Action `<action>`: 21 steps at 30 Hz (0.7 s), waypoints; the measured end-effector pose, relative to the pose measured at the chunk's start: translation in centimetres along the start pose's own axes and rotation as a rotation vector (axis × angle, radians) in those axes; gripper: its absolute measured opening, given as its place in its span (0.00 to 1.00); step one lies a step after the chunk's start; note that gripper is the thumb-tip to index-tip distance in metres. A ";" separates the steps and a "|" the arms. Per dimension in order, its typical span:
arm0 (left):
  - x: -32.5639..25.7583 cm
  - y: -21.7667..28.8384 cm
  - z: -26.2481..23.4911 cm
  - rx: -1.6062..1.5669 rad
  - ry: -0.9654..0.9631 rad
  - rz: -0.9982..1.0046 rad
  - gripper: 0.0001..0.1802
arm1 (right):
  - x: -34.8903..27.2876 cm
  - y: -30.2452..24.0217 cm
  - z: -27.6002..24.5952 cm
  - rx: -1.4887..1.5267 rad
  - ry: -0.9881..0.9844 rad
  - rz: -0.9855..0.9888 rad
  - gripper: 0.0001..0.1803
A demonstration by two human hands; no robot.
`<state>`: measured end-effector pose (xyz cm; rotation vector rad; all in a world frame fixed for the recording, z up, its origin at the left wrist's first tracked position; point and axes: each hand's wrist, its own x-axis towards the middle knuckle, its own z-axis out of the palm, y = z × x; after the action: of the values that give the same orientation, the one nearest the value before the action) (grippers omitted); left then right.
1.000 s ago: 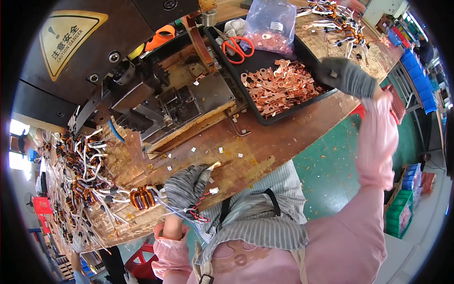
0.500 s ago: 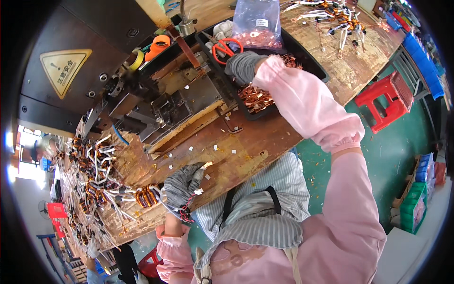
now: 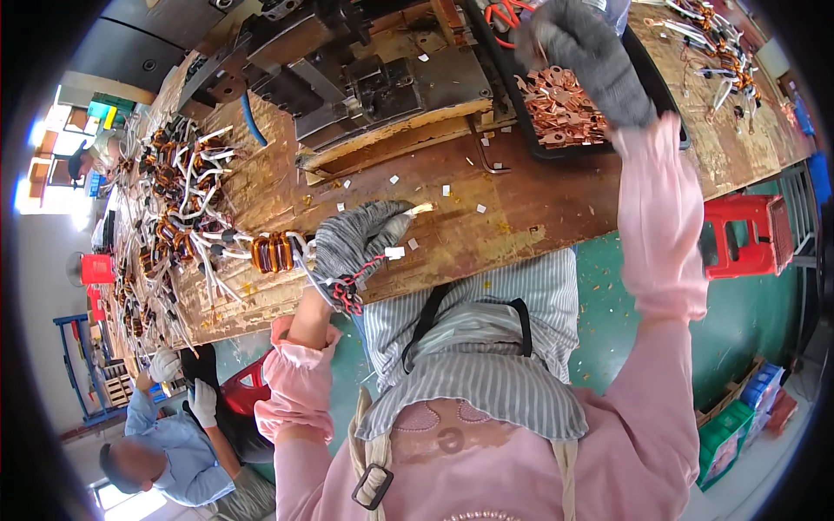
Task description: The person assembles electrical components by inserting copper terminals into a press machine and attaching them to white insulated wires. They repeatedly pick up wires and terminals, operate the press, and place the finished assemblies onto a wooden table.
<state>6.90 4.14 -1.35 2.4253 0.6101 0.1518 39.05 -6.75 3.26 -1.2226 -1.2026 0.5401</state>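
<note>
1. The left hand [image 3: 358,241], in a grey knitted glove, was curled closed around the white lead of a copper-wound ring coil with black and white leads [image 3: 276,252]; the lead's pale end [image 3: 421,208] stuck out past the fingers.
2. That coil lay on the worn brown wooden bench [image 3: 539,195], just left of the hand.
3. A small white plastic connector [image 3: 394,253] on thin red and black twisted wires [image 3: 346,293] hung beside the wrist.
4. The right hand [image 3: 595,65], also grey-gloved, was over a black plastic tray [image 3: 565,153], fingers bent down beside flat copper ring terminals [image 3: 556,108]; whether it had hold of one could not be told.
5. Red-handled scissors [image 3: 502,19] lay in the tray's upper left part.
6. A dark metal press [image 3: 382,87] stood left of the tray.
7. More tangled copper coils [image 3: 178,165] were heaped at the bench's left.
</note>
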 end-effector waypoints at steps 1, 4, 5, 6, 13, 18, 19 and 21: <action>0.2 -0.3 -0.1 -0.025 0.005 0.011 0.16 | -1.6 -1.1 1.4 0.176 -0.031 0.076 0.08; 0.3 -0.4 -0.3 -0.052 -0.001 0.001 0.17 | -6.3 -0.8 5.5 -0.014 -0.054 0.208 0.11; 0.2 -0.5 -0.3 -0.025 0.004 -0.006 0.17 | -7.2 -0.5 6.2 -0.119 -0.078 0.249 0.10; 0.5 -0.7 -0.2 -0.004 0.003 -0.002 0.17 | -8.0 -0.1 6.6 -0.160 -0.124 0.303 0.09; 0.5 -1.1 -0.4 0.008 -0.045 -0.004 0.14 | -10.7 5.7 8.7 -0.173 -0.215 0.070 0.12; 0.7 -1.3 -0.3 0.016 -0.040 0.062 0.15 | -9.3 5.1 10.5 -0.202 -0.292 0.249 0.11; 0.5 -1.0 -0.4 0.016 -0.042 0.057 0.15 | -8.7 4.2 10.7 -0.224 -0.320 0.290 0.11; 0.4 -0.9 -0.5 0.012 -0.050 0.052 0.15 | -8.2 4.1 10.9 -0.195 -0.348 0.358 0.11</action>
<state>6.78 5.27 -1.51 2.4496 0.5276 0.1094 27.48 -7.81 -4.97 -1.5697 -1.3561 0.9480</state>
